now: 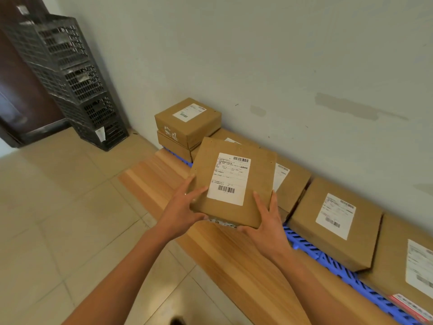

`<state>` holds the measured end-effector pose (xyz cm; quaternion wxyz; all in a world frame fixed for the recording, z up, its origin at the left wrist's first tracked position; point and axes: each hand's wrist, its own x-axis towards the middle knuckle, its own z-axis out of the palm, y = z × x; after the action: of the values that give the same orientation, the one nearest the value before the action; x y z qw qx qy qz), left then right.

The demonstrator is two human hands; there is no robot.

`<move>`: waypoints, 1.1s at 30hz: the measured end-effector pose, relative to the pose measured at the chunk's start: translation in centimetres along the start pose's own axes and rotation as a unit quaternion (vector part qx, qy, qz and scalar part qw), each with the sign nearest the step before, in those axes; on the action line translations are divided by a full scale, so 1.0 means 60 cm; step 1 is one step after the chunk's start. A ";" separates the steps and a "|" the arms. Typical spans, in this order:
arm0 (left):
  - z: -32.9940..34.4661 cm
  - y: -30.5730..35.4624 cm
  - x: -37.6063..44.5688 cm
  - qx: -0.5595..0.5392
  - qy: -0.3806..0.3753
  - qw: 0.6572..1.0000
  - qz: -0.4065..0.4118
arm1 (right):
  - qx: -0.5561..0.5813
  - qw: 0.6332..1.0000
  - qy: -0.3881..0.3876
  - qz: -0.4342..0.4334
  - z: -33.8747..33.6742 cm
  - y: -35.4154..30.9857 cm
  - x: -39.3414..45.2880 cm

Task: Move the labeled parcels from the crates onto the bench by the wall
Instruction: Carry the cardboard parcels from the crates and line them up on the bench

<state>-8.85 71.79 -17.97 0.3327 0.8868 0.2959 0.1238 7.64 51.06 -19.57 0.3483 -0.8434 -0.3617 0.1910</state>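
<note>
I hold a flat brown cardboard parcel with a white barcode label above the wooden bench. My left hand grips its near left corner, thumb on top. My right hand grips its near right edge, fingers underneath. Along the wall, more labeled parcels lie in a row: two stacked boxes at the far end, one partly hidden behind the held parcel, another to the right, and one at the frame's right edge.
A blue plastic slatted panel lies under the parcels on the bench's wall side. A stack of black plastic crates stands in the far left corner by a dark door. Beige floor tiles spread to the left.
</note>
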 end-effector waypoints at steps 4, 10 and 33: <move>-0.029 -0.055 0.108 0.002 -0.026 1.000 0.012 | 0.003 0.999 0.021 0.026 0.038 -0.026 0.098; -0.061 -0.140 0.285 0.001 -0.073 0.996 0.051 | 0.034 0.992 0.071 0.104 0.099 -0.069 0.230; -0.087 -0.247 0.585 0.174 -0.086 0.972 0.136 | 0.070 0.964 0.154 0.206 0.193 -0.069 0.444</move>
<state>10.32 104.73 -23.10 0.1776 0.9703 0.1600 0.0374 16.75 78.14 -26.36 0.4111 -0.8925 -0.1082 0.1508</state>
